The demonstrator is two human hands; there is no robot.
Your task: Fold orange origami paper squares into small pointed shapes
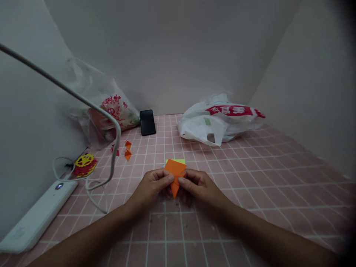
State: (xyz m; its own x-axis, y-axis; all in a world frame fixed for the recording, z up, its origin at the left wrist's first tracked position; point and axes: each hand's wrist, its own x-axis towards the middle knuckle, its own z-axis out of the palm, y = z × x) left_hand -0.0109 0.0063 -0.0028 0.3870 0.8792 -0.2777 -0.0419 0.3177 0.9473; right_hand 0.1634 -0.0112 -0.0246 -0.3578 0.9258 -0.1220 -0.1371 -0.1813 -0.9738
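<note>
An orange piece of folded paper (175, 168) is held up between both hands, its narrow point facing down toward me. My left hand (158, 181) pinches its left edge between thumb and fingers. On the opposite edge, my right hand (196, 183) grips it the same way, the thumb pressed on the front. Creases run across the lower part of the paper. Just behind it lies yellow paper (182, 161), mostly covered. Two small folded orange paper figures (127, 155) rest farther off to the left, with a red one (115, 150) beside them.
A black phone (147, 122) lies near the back wall, between a filled clear plastic bag (108, 115) and a white plastic bag (219, 120). At left are yellow and red cut-out shapes (85, 163), a white power bank (39, 217) and a looping grey cable (115, 148). Pink tiled tabletop (244, 178).
</note>
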